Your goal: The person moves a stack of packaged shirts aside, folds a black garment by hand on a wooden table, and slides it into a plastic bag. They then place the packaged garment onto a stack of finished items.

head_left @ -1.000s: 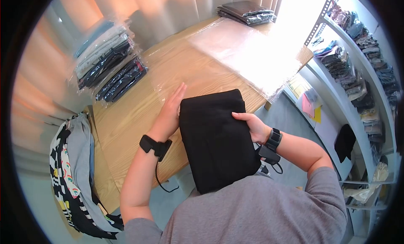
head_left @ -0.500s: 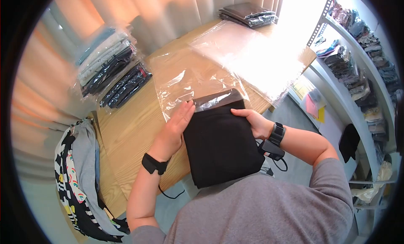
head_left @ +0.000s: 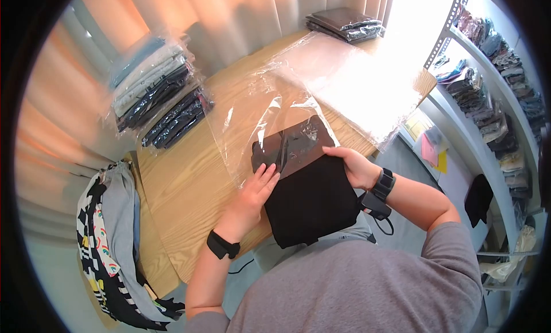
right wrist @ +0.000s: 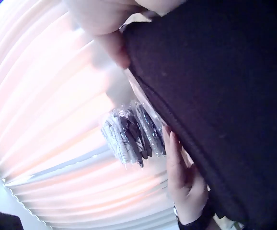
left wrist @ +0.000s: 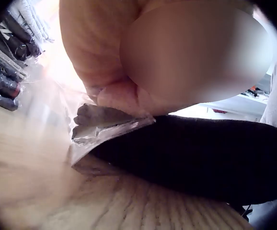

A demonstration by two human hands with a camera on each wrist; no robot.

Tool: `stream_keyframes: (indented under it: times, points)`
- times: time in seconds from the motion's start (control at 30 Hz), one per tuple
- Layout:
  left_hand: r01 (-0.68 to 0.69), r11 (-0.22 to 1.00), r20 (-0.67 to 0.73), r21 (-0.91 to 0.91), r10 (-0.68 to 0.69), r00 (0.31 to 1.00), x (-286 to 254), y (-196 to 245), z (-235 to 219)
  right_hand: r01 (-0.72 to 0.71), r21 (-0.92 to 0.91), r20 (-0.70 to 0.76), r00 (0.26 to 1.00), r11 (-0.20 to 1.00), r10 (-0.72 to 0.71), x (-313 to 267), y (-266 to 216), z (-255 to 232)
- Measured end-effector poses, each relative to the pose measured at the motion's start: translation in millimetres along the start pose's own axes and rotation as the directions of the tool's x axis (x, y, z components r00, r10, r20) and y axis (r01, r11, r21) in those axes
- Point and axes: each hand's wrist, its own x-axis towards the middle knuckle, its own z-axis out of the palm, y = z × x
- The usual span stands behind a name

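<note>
A folded black garment [head_left: 313, 201] lies half inside a clear plastic bag [head_left: 270, 112] at the table's near edge; its far part shows through the film. The left hand [head_left: 252, 201] rests with extended fingers on the bag's mouth and the garment's left side. In the left wrist view, the film edge wraps the end of the black cloth [left wrist: 191, 158], under the hand [left wrist: 129, 57]. The right hand [head_left: 356, 167] grips the garment's right edge, thumb on top at the bag's opening; its other fingers are hidden underneath. The right wrist view shows the thumb at the cloth's [right wrist: 215, 96] edge.
Bagged clothes are stacked on the table [head_left: 178, 218] at the left [head_left: 158, 86] and far back [head_left: 344, 23]. Flat clear bags [head_left: 350, 74] lie at the right. Loose clothes [head_left: 115, 229] hang over the left edge; shelves [head_left: 488, 103] with bagged items stand at the right.
The bag has come to cover more of the garment's far part, and the garment sits farther inside it. The left hand has moved right and nearer the body, onto the bag's edge.
</note>
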Motion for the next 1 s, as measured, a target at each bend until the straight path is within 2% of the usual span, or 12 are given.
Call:
stream_keyframes:
  times: [0.03, 0.1, 0.13, 0.2, 0.27, 0.43, 0.57, 0.63, 0.87, 0.93, 0.97, 1.0]
  points:
    - [0.015, 1.0, -0.002, 0.005, -0.015, 1.0, 0, 0, 1, -0.001, -0.005, -0.001, 1.0, 1.0, 0.001, -6, 3, -1]
    - [0.005, 1.0, 0.002, -0.001, -0.005, 1.0, 1, -1, 1, 0.165, -0.331, 0.122, 0.984, 0.929, -0.131, -18, 11, -1]
    - [-0.007, 1.0, 0.009, -0.007, 0.007, 1.0, 2, -1, 2, 0.16, -0.339, 0.12, 0.985, 0.927, -0.126, -19, 15, -1]
    - [-0.012, 1.0, 0.006, -0.015, 0.012, 1.0, 1, -4, 7, 0.226, -0.514, 0.031, 0.969, 0.827, -0.245, -21, 23, -1]
    - [-0.027, 0.999, 0.006, -0.018, 0.027, 1.0, 1, -5, 9, 0.205, -0.501, 0.04, 0.976, 0.841, -0.214, -22, 23, 6]
    - [-0.035, 0.997, -0.079, -0.07, 0.029, 0.996, 1, 4, 3, 0.225, -0.23, 0.018, 0.974, 0.947, -0.227, -18, 12, 13]
    - [-0.007, 0.994, -0.11, -0.109, -0.005, 0.994, 0, 12, -8, 0.317, -0.207, -0.043, 0.942, 0.926, -0.332, -14, 11, 25]
    - [-0.045, 0.994, -0.069, -0.097, 0.038, 0.997, 0, 16, -6, 0.36, -0.276, -0.054, 0.92, 0.891, -0.388, -12, 8, 20]
    - [-0.064, 0.995, -0.101, -0.072, 0.056, 0.993, 1, 19, 6, 0.381, -0.294, -0.142, 0.889, 0.876, -0.434, -6, 6, 9]
    - [0.107, 0.994, -0.306, -0.023, -0.109, 0.946, -1, 20, 13, 0.224, -0.308, -0.252, 0.918, 0.925, -0.306, -7, 1, 10]
    - [0.109, 0.994, -0.308, -0.022, -0.111, 0.945, -3, 23, 15, 0.223, -0.31, -0.251, 0.919, 0.924, -0.305, -6, 0, 10]
    - [0.296, 0.954, -0.367, 0.047, -0.259, 0.893, -6, 26, 16, 0.229, -0.322, -0.238, 0.92, 0.918, -0.313, -6, -2, 11]
